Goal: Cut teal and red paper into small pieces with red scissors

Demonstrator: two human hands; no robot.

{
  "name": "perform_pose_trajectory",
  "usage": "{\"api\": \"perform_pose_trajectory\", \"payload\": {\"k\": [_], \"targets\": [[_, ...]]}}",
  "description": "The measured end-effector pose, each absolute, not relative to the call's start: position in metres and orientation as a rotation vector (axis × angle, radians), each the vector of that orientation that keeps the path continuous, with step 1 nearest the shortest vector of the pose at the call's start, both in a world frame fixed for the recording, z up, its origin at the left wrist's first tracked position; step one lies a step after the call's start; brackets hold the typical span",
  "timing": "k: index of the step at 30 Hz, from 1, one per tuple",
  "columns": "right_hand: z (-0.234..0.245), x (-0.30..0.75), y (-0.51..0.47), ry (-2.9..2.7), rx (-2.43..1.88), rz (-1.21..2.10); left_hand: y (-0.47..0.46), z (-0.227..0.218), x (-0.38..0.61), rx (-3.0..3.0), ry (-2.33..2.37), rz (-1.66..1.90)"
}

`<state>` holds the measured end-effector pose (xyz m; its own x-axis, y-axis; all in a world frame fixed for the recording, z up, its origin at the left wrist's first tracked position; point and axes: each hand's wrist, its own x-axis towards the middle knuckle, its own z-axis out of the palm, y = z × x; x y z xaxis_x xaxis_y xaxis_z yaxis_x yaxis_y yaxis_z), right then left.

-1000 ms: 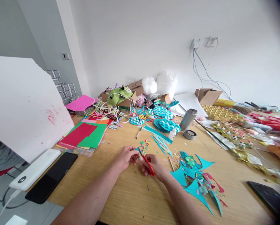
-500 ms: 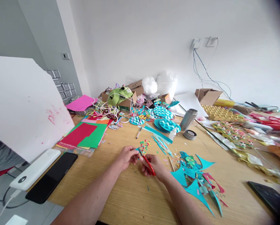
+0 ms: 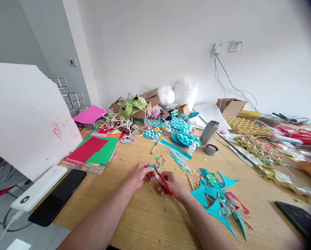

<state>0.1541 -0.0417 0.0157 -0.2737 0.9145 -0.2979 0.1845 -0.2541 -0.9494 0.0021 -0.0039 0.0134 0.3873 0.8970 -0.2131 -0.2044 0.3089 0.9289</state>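
Note:
My right hand (image 3: 168,184) is closed around a pair of red-handled scissors (image 3: 167,186), whose blades point up and left toward my left hand (image 3: 143,173). Between the thumb and fingers of that left hand is a small piece of blue paper (image 3: 152,166), right at the blade tips. Just beyond both hands lies a little pile of red, yellow and green paper bits (image 3: 161,160). Blue paper offcuts (image 3: 201,195), mixed with red and green scraps, spread to the right of my right forearm.
Coloured paper sheets (image 3: 86,150) lie at left, with a phone (image 3: 58,198) and a white power bank (image 3: 39,187) nearer me. Blue wavy discs (image 3: 184,139), a glue bottle (image 3: 191,148), a metal flask (image 3: 209,132) and a tape roll (image 3: 211,149) stand beyond the hands. Another phone (image 3: 296,217) is at right.
Almost nothing differs. Both hands, the scissors and the small blue paper stay in nearly the same place.

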Motion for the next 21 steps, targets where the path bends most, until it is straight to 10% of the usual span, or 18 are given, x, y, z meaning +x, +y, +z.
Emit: {"api": "perform_pose_trajectory", "payload": {"k": [21], "targets": [[0.0208, 0.1538, -0.0432, -1.423, -1.396, 1.571, -0.0029, 0.0126, 0.0012, 0.942, 0.871, 0.851]]}}
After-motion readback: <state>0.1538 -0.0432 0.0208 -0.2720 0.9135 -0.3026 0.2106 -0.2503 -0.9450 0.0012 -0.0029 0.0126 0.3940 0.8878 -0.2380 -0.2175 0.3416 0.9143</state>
